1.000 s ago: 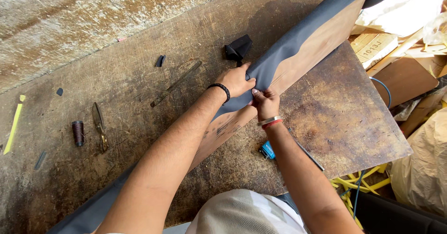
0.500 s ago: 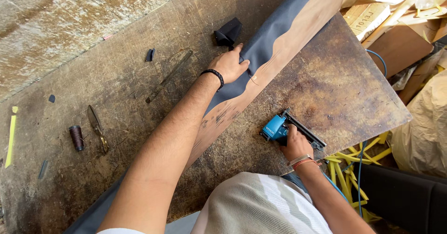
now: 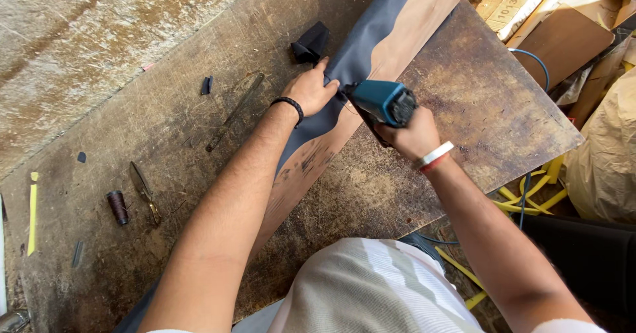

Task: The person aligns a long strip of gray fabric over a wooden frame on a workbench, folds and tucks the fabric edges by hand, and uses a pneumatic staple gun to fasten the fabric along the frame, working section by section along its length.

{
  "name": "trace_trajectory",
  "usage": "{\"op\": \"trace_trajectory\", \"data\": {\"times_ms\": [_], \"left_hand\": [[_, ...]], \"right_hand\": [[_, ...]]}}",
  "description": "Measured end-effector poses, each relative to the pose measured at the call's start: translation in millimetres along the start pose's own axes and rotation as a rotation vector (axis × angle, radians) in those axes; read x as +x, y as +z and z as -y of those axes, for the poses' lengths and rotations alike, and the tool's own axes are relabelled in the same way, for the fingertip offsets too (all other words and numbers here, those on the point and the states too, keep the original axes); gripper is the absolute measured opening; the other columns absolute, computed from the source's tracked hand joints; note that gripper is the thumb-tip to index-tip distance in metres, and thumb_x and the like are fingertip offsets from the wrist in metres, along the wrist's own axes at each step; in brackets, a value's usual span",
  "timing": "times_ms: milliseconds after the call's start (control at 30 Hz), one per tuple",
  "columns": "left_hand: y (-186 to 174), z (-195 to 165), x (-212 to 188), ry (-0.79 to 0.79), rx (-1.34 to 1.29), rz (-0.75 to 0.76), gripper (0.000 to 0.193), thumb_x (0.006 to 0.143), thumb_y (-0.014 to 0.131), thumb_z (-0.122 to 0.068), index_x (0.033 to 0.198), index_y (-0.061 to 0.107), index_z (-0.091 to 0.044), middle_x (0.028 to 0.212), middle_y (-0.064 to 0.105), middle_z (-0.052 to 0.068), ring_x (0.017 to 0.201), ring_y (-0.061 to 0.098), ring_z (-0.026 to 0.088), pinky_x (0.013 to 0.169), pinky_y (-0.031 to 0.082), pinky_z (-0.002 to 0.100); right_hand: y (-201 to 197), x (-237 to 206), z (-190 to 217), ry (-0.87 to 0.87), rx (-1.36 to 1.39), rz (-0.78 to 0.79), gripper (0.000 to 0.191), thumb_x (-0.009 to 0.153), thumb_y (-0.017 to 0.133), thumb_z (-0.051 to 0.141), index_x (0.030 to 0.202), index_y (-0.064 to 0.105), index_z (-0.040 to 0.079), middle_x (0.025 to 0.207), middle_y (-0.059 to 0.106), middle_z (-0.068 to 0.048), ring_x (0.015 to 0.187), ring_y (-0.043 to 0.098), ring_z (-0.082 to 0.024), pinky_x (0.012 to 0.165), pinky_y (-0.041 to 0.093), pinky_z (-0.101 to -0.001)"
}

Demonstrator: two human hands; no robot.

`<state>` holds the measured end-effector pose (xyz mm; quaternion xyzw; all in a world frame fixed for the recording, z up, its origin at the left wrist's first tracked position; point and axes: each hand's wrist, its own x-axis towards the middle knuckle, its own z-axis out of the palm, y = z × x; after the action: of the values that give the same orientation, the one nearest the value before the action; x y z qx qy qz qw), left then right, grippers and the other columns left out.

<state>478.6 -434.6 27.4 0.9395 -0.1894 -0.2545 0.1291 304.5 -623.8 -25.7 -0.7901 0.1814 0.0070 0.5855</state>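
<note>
— What does the person have in the hands?

— The right hand [image 3: 412, 134] is wrapped tight around a blue staple gun [image 3: 381, 102]. Its nose points at the edge of the dark cloth [image 3: 361, 48]. The left hand [image 3: 310, 89] lies on the cloth with the fingers pressed down and close together, holding the edge flat.

— Where is the cloth?

— It is draped over a long wooden board [image 3: 411, 25]. The board lies slanted across the worn table [image 3: 483, 108], from the far corner down toward the person.

— What does the cloth look like?

— Dark blue-grey, smooth, a bit shiny. It folds in waves along the board, so it looks soft and bendy. It probably slips easily, so it is best held near the edge, right beside the staple gun, as the left hand does.

— And the board?

— Brown and flat. It looks stiff and hard, and likely heavy enough to stay put.

— And the staple gun?

— It looks solid and chunky. It fills the whole fist, so it needs a firm grip around the body.

— What else is on the table?

— A scrap of dark cloth [image 3: 310, 43] just past the left hand, scissors [image 3: 144, 190] and a spool of thread [image 3: 118, 207] well off to the left.
</note>
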Motion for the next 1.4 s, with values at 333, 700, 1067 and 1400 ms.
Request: {"op": "trace_trajectory", "data": {"times_ms": [333,700,1067,1400], "left_hand": [[1,7,8,-0.007,0.021,0.002,0.076,0.098,0.055,-0.040,0.161,0.022,-0.014,0.134,0.064,0.019,0.124,0.063,0.030,0.110,0.046,0.041],[1,17,14,0.002,0.002,-0.008,0.074,0.098,0.054,-0.040,0.161,0.023,-0.015,0.139,0.061,0.019,0.126,0.061,0.031,0.111,0.046,0.042],[-3,2,-3,-0.038,-0.006,0.001,0.076,0.098,0.054,-0.042,0.162,0.022,-0.017,0.128,0.068,0.017,0.116,0.067,0.029,0.106,0.050,0.042],[4,-12,-24,0.072,-0.137,-0.238,0.067,0.089,0.070,-0.043,0.147,0.050,-0.017,0.119,0.071,0.019,0.108,0.069,0.035,0.092,0.055,0.046]], "right_hand": [[21,27,-3,-0.008,-0.058,0.047,0.022,0.078,0.078,0.017,0.091,0.073,0.001,0.075,0.074,-0.008,0.068,0.073,-0.016,0.063,0.059,-0.0334],[27,29,-1,0.057,-0.115,0.088,0.023,0.080,0.079,0.022,0.090,0.073,0.001,0.073,0.074,-0.010,0.067,0.073,-0.018,0.062,0.059,-0.0347],[9,27,-39,0.136,-0.285,0.132,0.049,0.084,0.080,0.033,0.128,0.069,0.013,0.108,0.076,-0.011,0.091,0.074,-0.022,0.086,0.059,-0.0408],[-2,12,-61,-0.137,-0.313,-0.044,0.039,0.085,0.080,0.021,0.122,0.073,0.011,0.121,0.070,-0.016,0.107,0.069,-0.032,0.092,0.056,-0.0419]]}}
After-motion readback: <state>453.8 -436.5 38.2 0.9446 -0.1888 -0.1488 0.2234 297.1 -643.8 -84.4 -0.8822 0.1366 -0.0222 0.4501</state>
